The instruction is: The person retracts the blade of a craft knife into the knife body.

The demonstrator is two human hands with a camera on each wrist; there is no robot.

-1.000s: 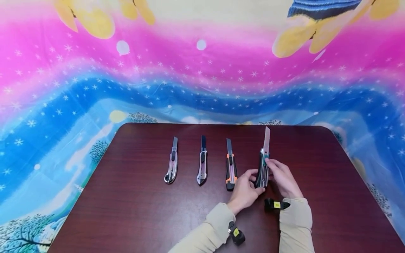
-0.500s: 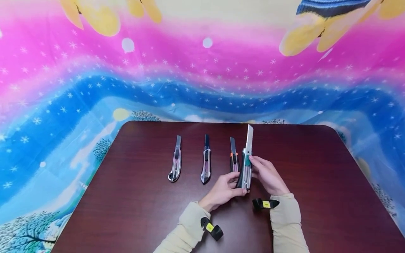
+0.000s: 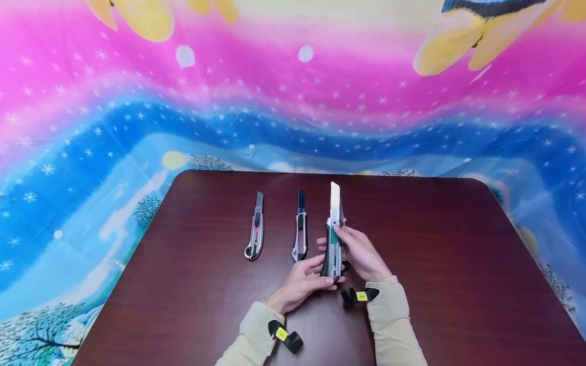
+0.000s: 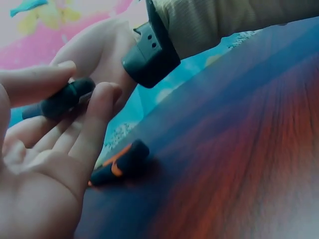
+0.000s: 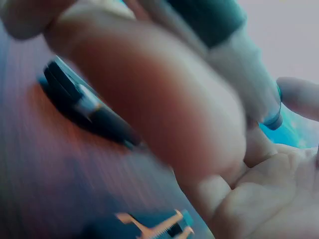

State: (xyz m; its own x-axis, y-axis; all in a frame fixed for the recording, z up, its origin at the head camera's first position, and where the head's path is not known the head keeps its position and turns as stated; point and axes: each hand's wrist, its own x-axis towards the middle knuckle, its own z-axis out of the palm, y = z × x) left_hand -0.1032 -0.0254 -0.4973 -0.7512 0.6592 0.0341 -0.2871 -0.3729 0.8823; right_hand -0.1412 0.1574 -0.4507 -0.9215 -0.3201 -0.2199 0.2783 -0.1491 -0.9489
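Both hands hold a large black-and-silver utility knife [image 3: 333,256] with a green slider and its pale blade out, tip pointing away. Its butt end lies between the thumb and fingers of my left hand [image 3: 297,283]. My right hand [image 3: 366,256] grips the body from the right, thumb at the slider. In the left wrist view the knife's dark end [image 4: 67,99] is held above the table. An orange-and-black utility knife [image 4: 122,162] lies below; in the head view the held knife and right hand mostly cover it.
A silver utility knife [image 3: 255,229] and a grey-and-black utility knife [image 3: 299,231] lie to the left, blades out and pointing away. The dark red wooden table [image 3: 458,244] ends at the back before a colourful printed cloth [image 3: 274,101]. Each wrist wears a black strapped camera.
Both hands have carried the green-slider knife leftward, from right of the orange knife to over it. The knives on the table keep their places; the head view has shifted slightly.
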